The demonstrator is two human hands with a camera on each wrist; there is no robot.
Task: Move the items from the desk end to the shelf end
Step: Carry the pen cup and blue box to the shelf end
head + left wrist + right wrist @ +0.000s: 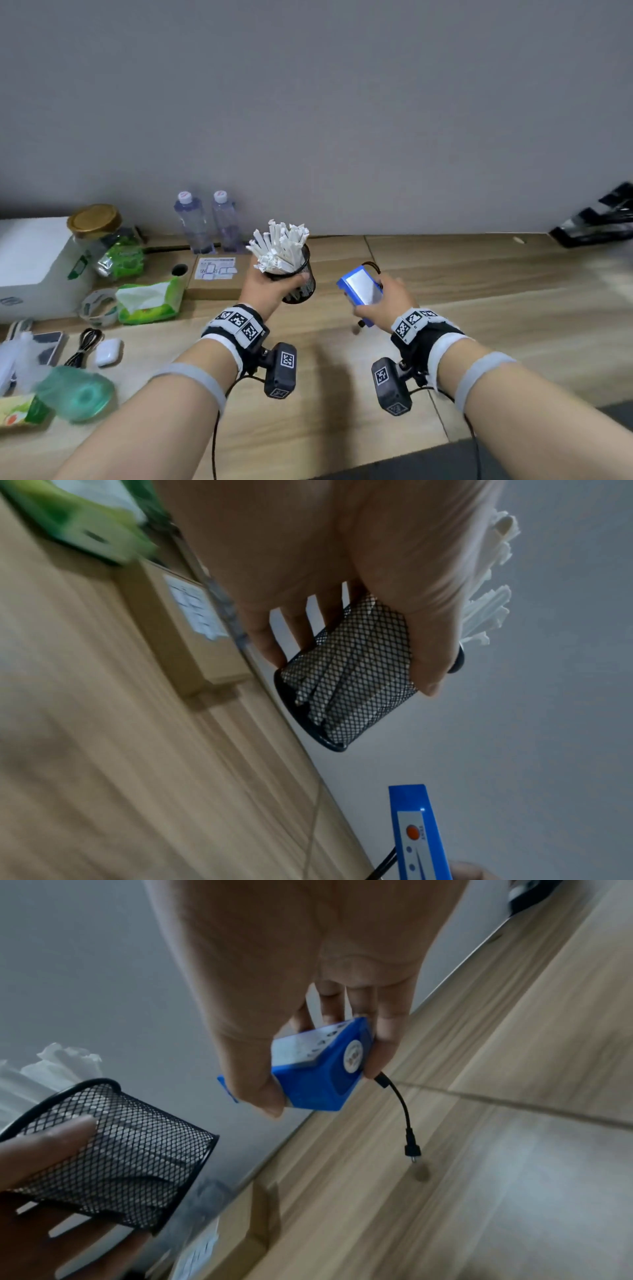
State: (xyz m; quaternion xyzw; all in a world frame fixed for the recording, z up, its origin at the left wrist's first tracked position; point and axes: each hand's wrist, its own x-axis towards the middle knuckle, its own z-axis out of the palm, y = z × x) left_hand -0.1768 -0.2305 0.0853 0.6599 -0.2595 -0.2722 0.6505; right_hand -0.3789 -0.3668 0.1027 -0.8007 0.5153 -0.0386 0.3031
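My left hand (270, 286) grips a black mesh cup (301, 286) full of white paper-wrapped sticks (279, 248), held above the wooden desk (479, 308). In the left wrist view the thumb and fingers wrap the mesh cup (352, 674). My right hand (380, 301) holds a blue battery pack (361, 289) with a white label, lifted off the desk. In the right wrist view fingers and thumb clamp the blue battery pack (318, 1069), and its short black cable (402, 1118) dangles with a plug at the end. The mesh cup (113, 1153) shows at lower left there.
At the left lie a cardboard box (219, 277), a green tissue pack (149, 301), tape roll (99, 306), two water bottles (205, 222), a gold-lidded jar (94, 221), a white box (34, 263), earbud case (108, 353) and teal dispenser (77, 392). Black objects (599, 219) sit far right.
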